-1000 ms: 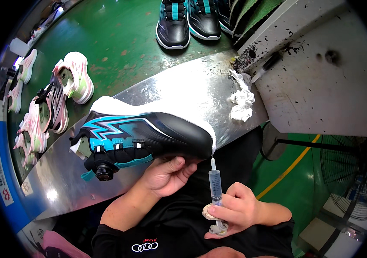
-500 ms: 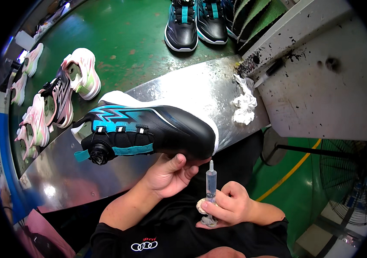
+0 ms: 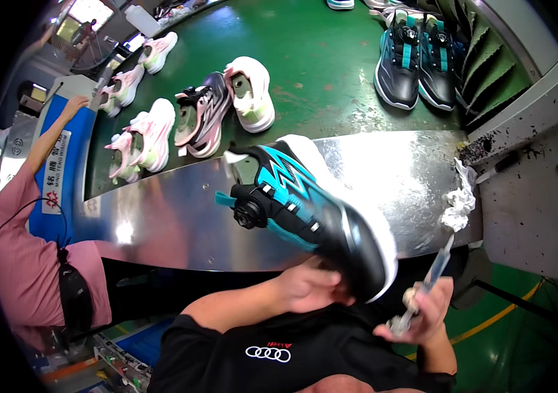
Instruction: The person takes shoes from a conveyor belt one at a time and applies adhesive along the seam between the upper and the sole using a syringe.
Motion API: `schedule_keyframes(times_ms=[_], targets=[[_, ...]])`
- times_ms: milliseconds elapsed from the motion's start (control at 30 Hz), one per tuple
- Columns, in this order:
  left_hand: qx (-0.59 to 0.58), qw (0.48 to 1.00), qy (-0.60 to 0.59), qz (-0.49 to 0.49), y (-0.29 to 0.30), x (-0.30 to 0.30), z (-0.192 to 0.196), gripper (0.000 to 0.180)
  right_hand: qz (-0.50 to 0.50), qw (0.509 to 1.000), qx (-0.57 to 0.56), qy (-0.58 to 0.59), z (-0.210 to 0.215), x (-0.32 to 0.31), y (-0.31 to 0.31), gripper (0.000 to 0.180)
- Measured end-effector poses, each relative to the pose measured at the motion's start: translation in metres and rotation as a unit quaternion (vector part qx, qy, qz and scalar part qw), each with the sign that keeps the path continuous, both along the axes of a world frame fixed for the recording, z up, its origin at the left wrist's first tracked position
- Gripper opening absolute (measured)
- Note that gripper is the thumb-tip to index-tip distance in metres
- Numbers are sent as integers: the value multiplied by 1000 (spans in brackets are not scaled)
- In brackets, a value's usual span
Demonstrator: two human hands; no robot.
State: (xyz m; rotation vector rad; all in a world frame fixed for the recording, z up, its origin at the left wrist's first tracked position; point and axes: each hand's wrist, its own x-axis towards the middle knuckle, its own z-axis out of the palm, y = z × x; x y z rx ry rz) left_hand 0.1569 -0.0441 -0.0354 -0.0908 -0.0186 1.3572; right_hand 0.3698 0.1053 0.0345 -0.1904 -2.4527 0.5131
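Note:
My left hand [image 3: 308, 286] is closed on the toe end of a black sneaker [image 3: 331, 226] with turquoise zigzag trim, a dial fastener and a white sole. The sneaker is held tilted above the metal ledge, its toe toward me and lower right, its heel at upper left. In my right hand [image 3: 434, 308] is a clear syringe [image 3: 438, 267], its thin tip pointing up, apart from the sneaker. Pale crumpled material sits around its lower end by my fingers. Both the toe and my right hand are somewhat blurred.
A shiny metal ledge [image 3: 167, 223] edges the green table [image 3: 318, 65]. Pink-white sneakers [image 3: 251, 98] stand at left, black-turquoise ones [image 3: 398, 69] at far right. Crumpled white tissue [image 3: 459, 203] and a dark-handled tool [image 3: 503, 165] lie by a stained machine wall. A person in pink [image 3: 36, 249] stands left.
The view has swung left, bringing the person in pink into sight. The sneaker has turned, its toe now lower. My right hand with the syringe has moved away from the toe, rightward.

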Motion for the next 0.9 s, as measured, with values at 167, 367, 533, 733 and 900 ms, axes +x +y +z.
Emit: schedule_keyframes(times_ms=[167, 367, 533, 733, 900], targets=[[-277, 940, 186, 74, -58, -26, 54, 80, -31, 999, -20, 22, -49, -37, 53, 79], [-158, 913, 359, 116, -14, -67, 57, 82, -48, 998, -44, 2, -56, -65, 66, 78], [-90, 877, 436, 182, 110, -127, 27, 39, -66, 997, -29, 5, -58, -71, 57, 78], [-158, 838, 504, 134, 119, -123, 25, 32, -90, 995, -37, -6, -61, -71, 62, 77], [-226, 596, 657, 403, 69, -186, -2, 57, -78, 996, -39, 7, -59, -70, 63, 77]])
